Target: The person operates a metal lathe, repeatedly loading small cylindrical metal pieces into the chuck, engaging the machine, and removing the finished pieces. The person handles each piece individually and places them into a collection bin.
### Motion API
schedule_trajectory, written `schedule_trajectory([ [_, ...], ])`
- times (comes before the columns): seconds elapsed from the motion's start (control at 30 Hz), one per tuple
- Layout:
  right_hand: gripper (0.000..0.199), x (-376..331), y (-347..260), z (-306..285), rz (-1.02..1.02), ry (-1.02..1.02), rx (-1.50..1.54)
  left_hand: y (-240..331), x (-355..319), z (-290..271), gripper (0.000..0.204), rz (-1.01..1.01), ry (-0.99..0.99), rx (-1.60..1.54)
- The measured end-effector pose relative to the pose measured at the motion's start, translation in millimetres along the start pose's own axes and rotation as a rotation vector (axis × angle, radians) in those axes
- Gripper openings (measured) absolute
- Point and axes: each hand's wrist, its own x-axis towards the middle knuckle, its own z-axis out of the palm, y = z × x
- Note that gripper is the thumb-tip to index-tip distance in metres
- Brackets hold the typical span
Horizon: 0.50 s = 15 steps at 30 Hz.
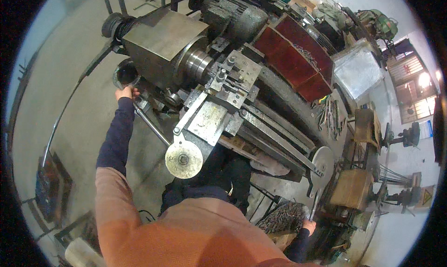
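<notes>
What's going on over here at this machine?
A person in an orange top is at a large metal machine. Their left hand is at the rim of a dark, round-mouthed part; their right hand is at the lower end of a metal rod. Hand tools lie near a dark red tray.

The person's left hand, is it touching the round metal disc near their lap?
Apart. The head view shows the left hand well above and left of the round metal disc, with grey floor visible between them.
</notes>
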Motion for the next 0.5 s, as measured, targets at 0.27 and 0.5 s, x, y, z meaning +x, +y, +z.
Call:
schedule_trajectory([
  [0.27, 0.041, -10, -4, -1, 0.046, 0.017, -0.015, 0, -3, 6, 0.019, 0.019, 0.001, -0.063],
  [0.5, 0.039, 13, -2, 6, -0.053, -0.007, 0.056, -11, 26, -10, 0.017, 0.101, 0.006, 0.204],
])
